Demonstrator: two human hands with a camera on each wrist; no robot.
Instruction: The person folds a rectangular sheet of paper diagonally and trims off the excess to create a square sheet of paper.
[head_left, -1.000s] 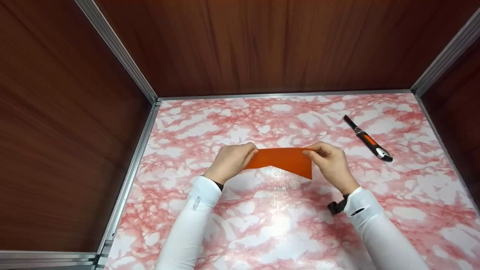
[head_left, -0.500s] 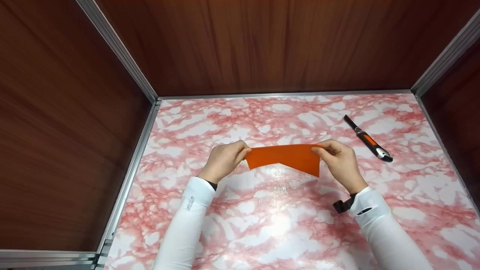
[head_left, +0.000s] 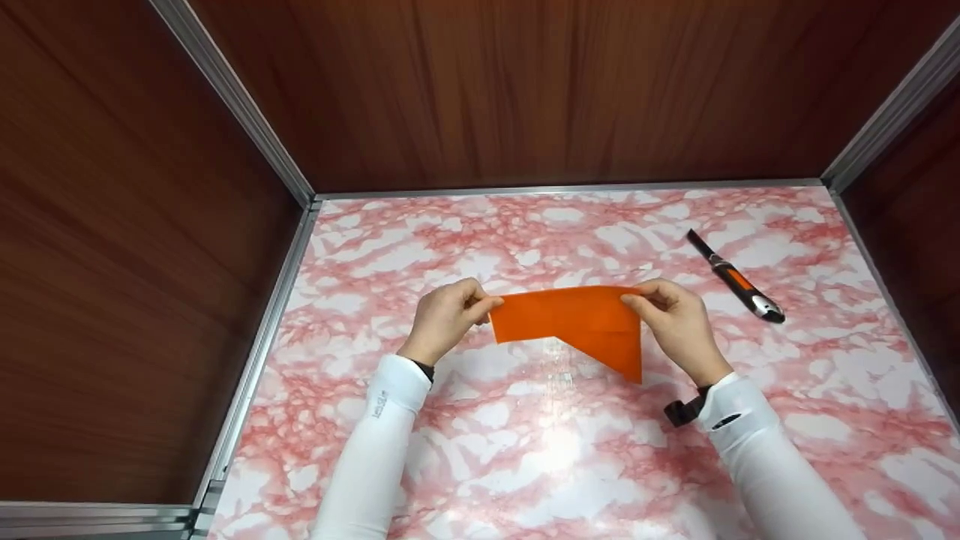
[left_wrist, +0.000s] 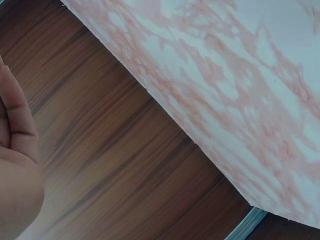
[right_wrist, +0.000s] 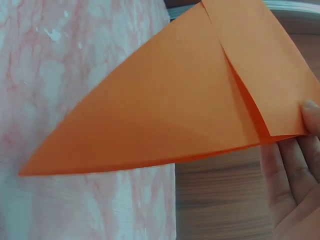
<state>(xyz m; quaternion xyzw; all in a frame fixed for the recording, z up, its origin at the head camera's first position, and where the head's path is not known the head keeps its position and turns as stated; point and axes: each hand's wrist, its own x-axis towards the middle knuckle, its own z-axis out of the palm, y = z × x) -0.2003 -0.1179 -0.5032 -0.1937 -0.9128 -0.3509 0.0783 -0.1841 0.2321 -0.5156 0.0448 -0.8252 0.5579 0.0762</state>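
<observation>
Nearest, two white sleeves (head_left: 371, 465) come in from the bottom edge, and a black device (head_left: 682, 412) is strapped at the right wrist. Beyond the cuffs, the left hand (head_left: 448, 319) pinches the upper left corner of a folded sheet of orange paper (head_left: 566, 315), and the right hand (head_left: 684, 330) pinches its upper right corner. The paper is stretched between the two hands over the tabletop (head_left: 420, 232), its top edge nearly level; the lower edge slants down to a point below the right hand. The right wrist view shows a folded strip lying across a triangular part, the thumb (right_wrist: 311, 115) pressing on that strip. Farther out, to the right of the right hand and apart from it, a black-and-orange utility knife (head_left: 736, 277) lies diagonally on the red-and-white marbled surface. Behind stands a dark wood-grain panel (head_left: 525, 90), with metal trim (head_left: 570, 190) along its foot.
</observation>
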